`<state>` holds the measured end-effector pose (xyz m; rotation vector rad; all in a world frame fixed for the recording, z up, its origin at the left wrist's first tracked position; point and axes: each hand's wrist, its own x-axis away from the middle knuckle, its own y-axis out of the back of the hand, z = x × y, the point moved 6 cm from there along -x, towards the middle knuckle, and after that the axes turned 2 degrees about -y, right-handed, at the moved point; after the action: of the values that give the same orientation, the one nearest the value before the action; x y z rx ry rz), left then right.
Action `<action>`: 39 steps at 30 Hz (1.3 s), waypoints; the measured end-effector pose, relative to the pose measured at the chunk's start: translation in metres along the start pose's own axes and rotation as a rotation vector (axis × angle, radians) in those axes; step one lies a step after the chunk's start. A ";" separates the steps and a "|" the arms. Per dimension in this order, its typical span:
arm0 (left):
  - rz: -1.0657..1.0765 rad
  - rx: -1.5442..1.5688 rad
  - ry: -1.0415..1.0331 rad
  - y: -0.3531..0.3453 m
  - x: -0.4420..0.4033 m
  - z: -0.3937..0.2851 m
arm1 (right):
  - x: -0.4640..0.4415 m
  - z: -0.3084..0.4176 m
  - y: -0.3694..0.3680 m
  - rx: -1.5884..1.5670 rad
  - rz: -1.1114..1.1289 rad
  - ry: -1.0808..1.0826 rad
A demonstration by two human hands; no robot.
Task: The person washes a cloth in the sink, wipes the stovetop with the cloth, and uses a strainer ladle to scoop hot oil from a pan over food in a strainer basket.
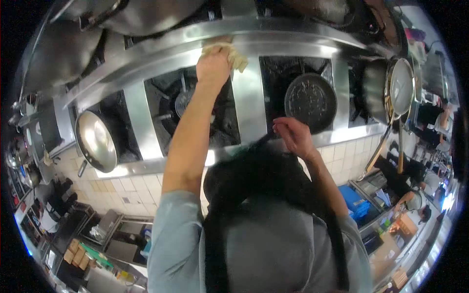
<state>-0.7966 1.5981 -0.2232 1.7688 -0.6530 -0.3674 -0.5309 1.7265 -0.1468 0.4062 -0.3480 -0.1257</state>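
My left hand (213, 67) is stretched forward, closed on a pale yellowish cloth (236, 59). The cloth is pressed against the steel ledge (249, 41) behind the burners. Nearer my body, my right hand (294, 136) has its fingers curled and drawn together beside a black frying pan (311, 102). A dark handle shows at its fingertips; whether the fingers grip anything is hidden. The pan sits on a burner to the right, and its inside looks wet or speckled. Below my left forearm lies a burner grate (161, 105), partly covered by the arm.
A shiny steel frying pan (96, 140) stands at the stove's left front. On the right are a large pot (375, 90) and a long-handled pan (402, 87). Big pans (151, 14) fill the back. Behind me are counters, a blue container (354, 201) and people working.
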 end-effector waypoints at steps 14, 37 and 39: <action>0.001 -0.216 -0.251 -0.032 0.194 -0.091 | 0.060 -0.076 0.052 -0.083 -0.029 0.067; -0.159 -0.059 0.266 -0.036 0.452 0.162 | 0.110 -0.001 -0.132 -0.034 -0.040 0.078; -0.255 -0.127 0.346 -0.038 0.482 0.236 | 0.124 0.018 -0.174 -0.047 -0.011 0.114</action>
<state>-0.5353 1.1324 -0.2886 1.7415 -0.1552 -0.2595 -0.4307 1.5375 -0.1645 0.3673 -0.2299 -0.1210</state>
